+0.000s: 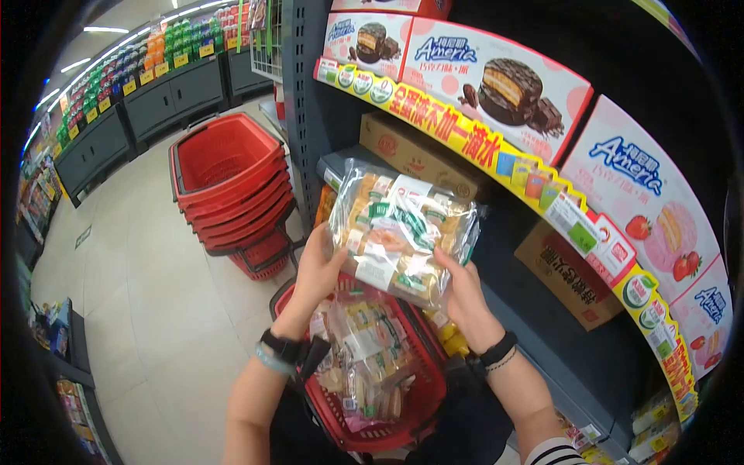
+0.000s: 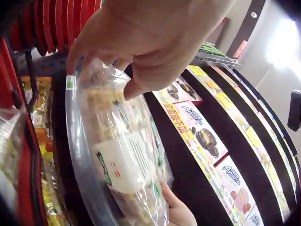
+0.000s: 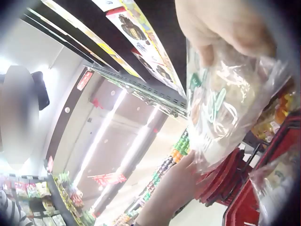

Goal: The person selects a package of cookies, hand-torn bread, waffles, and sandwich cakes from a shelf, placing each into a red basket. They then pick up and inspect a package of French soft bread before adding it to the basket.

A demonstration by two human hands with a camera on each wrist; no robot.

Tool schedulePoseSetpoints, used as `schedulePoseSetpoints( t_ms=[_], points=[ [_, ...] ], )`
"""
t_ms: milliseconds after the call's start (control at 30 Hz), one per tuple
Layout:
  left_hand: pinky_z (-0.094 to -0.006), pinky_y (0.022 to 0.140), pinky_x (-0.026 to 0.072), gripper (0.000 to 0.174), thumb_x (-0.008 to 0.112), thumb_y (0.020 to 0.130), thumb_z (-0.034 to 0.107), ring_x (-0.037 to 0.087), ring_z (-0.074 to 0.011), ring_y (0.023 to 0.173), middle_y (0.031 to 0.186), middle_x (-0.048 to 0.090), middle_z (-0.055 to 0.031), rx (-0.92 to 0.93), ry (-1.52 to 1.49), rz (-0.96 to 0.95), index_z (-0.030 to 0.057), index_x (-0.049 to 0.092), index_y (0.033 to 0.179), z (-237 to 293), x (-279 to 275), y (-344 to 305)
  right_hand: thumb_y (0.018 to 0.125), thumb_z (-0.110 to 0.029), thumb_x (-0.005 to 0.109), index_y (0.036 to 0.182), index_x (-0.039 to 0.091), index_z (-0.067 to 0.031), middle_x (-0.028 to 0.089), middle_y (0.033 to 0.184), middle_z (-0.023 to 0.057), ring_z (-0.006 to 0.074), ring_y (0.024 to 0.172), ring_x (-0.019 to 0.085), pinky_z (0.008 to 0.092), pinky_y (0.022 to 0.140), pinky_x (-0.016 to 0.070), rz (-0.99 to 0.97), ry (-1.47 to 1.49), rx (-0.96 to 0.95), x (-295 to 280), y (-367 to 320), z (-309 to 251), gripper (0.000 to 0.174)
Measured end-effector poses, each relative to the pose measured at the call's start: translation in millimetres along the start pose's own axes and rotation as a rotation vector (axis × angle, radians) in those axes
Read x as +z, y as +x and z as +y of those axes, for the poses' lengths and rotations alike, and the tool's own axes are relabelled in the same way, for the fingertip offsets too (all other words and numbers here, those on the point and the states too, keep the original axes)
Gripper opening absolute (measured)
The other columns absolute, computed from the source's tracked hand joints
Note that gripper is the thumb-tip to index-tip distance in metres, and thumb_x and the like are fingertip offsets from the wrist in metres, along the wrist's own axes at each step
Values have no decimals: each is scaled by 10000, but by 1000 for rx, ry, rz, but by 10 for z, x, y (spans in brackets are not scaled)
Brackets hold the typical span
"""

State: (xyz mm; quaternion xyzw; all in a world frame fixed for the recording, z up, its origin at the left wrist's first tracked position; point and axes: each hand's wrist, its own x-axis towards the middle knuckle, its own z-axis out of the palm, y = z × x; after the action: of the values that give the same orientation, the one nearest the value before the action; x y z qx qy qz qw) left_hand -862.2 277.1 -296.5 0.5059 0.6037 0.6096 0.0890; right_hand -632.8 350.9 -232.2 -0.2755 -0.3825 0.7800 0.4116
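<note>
- I get bright light from long white ceiling strips (image 3: 101,136).
- Glare streaks the clear crinkled plastic food package (image 1: 403,230).
- My head view bends, corners black; wrist views look soft.

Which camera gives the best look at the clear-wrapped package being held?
The head view: it shows the package almost whole, between the left hand and right hand. The left wrist view shows it at a slant, partly behind the left hand; the right wrist view shows its print blurred.
</note>
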Motion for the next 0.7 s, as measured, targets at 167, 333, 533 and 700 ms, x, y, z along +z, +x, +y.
schedulePoseSetpoints(
  t_ms=[167, 333, 533, 700],
  points=[
    [-336, 891, 424, 554, 693, 700, 64, 546, -256, 1062, 1098, 593, -176, -218, -91, 6, 5, 452, 1195, -602, 218, 1297, 831, -232, 642, 1225, 445, 11, 555, 1140, 121, 202, 1055, 542, 310, 883, 431, -45, -370, -128, 95, 915, -165, 503],
    [-332, 871, 426, 549, 639, 674, -30, 503, -268, 1092, 1144, 568, -147, -346, 100, 9, 41, 470, 1192, -825, 292, 1916, 794, -380, 676, 1075, 526, 23, 584, 986, 150, 172, 892, 582, 281, 732, 466, 112, -1105, -305, -148, 1872, -99, 513],
    [-297, 962, 350, 599, 409, 668, -172, 448, -227, 1175, 1246, 494, -127, -319, -397, -113, 7, 424, 1239, -1077, 341, 2364, 833, -374, 635, 1015, 465, 32, 520, 764, 58, 95, 571, 516, 237, 448, 448, 199, -856, -129, 292, 2098, -111, 477],
    [-291, 1010, 296, 636, 419, 674, -159, 402, -245, 1236, 1262, 481, -134, -283, -361, -101, 8, 380, 1286, -1453, 312, 2709, 903, -228, 528, 1307, 263, -20, 532, 905, 98, 145, 665, 571, 282, 600, 506, 86, -714, -106, 263, 2520, 362, 527]
  ],
)
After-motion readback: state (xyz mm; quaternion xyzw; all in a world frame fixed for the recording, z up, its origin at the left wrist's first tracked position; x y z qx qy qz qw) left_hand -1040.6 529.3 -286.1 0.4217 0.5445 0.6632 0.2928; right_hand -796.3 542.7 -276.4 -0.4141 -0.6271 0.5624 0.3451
